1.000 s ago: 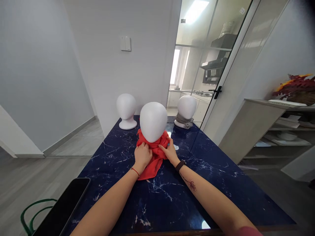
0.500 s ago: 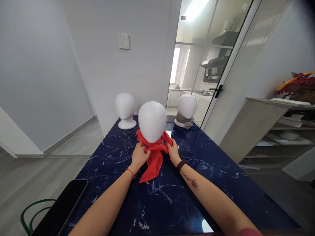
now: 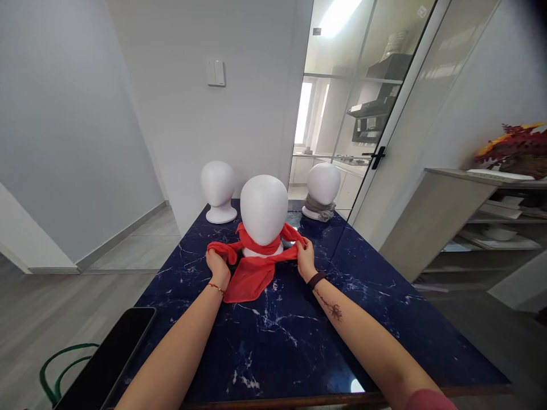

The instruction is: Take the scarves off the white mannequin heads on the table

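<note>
A white mannequin head (image 3: pixel 264 208) stands upright in the middle of the blue marbled table (image 3: pixel 273 353). Around its neck goes a red scarf (image 3: pixel 252 279), with one loose end hanging down onto the tabletop in front. My left hand (image 3: pixel 219 269) is closed on a bunched part of the scarf, left of the neck. On the right, my right hand (image 3: pixel 305 261) grips another stretch of it, pulled out from the neck. The white base of the head shows between the parted folds.
Behind stand a bare white mannequin head (image 3: pixel 217 183) on the left and another head (image 3: pixel 323 183) with a grey scarf (image 3: pixel 320 208) on the right. A black phone (image 3: pixel 111 356) lies at the table's left edge. A shelf unit (image 3: pixel 448 213) stands right.
My left hand has moved left, drawing a part of the red scarf out from the neck. My right hand has shifted slightly right. The folds in front have spread apart.
</note>
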### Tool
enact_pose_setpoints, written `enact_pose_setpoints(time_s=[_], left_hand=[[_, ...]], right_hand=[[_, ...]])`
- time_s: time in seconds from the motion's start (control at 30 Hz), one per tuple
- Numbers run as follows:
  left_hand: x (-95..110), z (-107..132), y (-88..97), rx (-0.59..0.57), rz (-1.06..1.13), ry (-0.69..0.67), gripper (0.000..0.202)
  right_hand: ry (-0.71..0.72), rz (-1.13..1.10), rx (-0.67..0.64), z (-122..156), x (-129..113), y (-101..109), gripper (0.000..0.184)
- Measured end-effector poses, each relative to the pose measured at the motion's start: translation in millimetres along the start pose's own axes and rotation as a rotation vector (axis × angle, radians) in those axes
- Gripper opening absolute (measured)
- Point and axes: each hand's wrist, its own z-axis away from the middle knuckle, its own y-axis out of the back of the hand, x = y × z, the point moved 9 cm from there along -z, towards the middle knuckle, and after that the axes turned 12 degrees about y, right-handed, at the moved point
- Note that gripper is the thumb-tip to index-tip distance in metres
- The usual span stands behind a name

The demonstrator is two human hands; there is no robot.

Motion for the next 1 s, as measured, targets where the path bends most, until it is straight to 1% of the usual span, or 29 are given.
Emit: enact_pose_setpoints(time_s=[0.07, 0.13, 0.17, 0.23, 0.3, 0.37, 0.4, 0.47, 0.53, 0.57, 0.6, 0.63, 0.67, 0.7, 0.73, 0.83, 0.9, 0.93, 1.0], left_hand=[[4, -2, 5.1, 0.047, -0.043, -0.014, 0.026], [13, 3, 3.7, 0.039, -0.147, -0.091, 0.034], [19, 8, -1.7, -0.002, -0.227, -0.157, 0.035], [29, 23, -19.9, -0.132, -0.427, -0.324, 0.026], [34, 40, -38.2, -0.255, -0.606, -0.481, 0.022], [37, 57, -50.5, -0.346, -0.689, -0.598, 0.022], [39, 66, -55.5, -0.391, -0.710, -0.652, 0.027], [45, 81, -62.2, -0.463, -0.708, -0.748, 0.041], [51, 90, -64.0, -0.481, -0.690, -0.807, 0.051], [52, 92, -64.5, -0.480, -0.693, -0.820, 0.053], [52, 93, -65.5, -0.484, -0.710, -0.825, 0.053], [51, 93, -67.2, -0.496, -0.741, -0.826, 0.052], [48, 93, -69.1, -0.511, -0.781, -0.825, 0.050], [45, 91, -70.6, -0.522, -0.822, -0.825, 0.048], [43, 90, -71.4, -0.523, -0.861, -0.827, 0.044], [41, 90, -72.3, -0.496, -0.974, -0.863, 0.032], [42, 93, -73.6, -0.489, -1.049, -0.899, 0.025], [42, 95, -74.2, -0.485, -1.083, -0.913, 0.024], [44, 99, -75.4, -0.492, -1.128, -0.939, 0.022]], right_hand=[[0.004, 0.005, -0.016, -1, 0, 0, 0.049], [0.059, 0.060, -0.063, 1, -8, -4, 0.056], [0.108, 0.110, -0.098, 3, -14, -7, 0.059], [0.243, 0.226, -0.189, 8, -29, -16, 0.063], [0.377, 0.317, -0.285, 16, -41, -29, 0.062], [0.445, 0.368, -0.329, 19, -44, -35, 0.061], [0.443, 0.384, -0.315, 17, -43, -33, 0.059], [0.377, 0.410, -0.213, 8, -36, -19, 0.053], [0.294, 0.427, -0.083, -3, -32, 1, 0.044], [0.281, 0.435, -0.022, -6, -35, 11, 0.040], [0.299, 0.442, 0.030, -9, -41, 20, 0.037], [0.351, 0.446, 0.061, -9, -52, 24, 0.035], [0.427, 0.445, 0.065, -7, -65, 25, 0.032], [0.510, 0.437, 0.040, -2, -78, 22, 0.029], [0.594, 0.422, -0.023, 4, -90, 14, 0.026], [0.774, 0.369, -0.353, 34, -113, -24, 0.019], [0.853, 0.391, -0.554, 57, -119, -47, 0.022], [0.880, 0.426, -0.628, 65, -119, -56, 0.025], [0.904, 0.525, -0.725, 75, -116, -66, 0.032]])
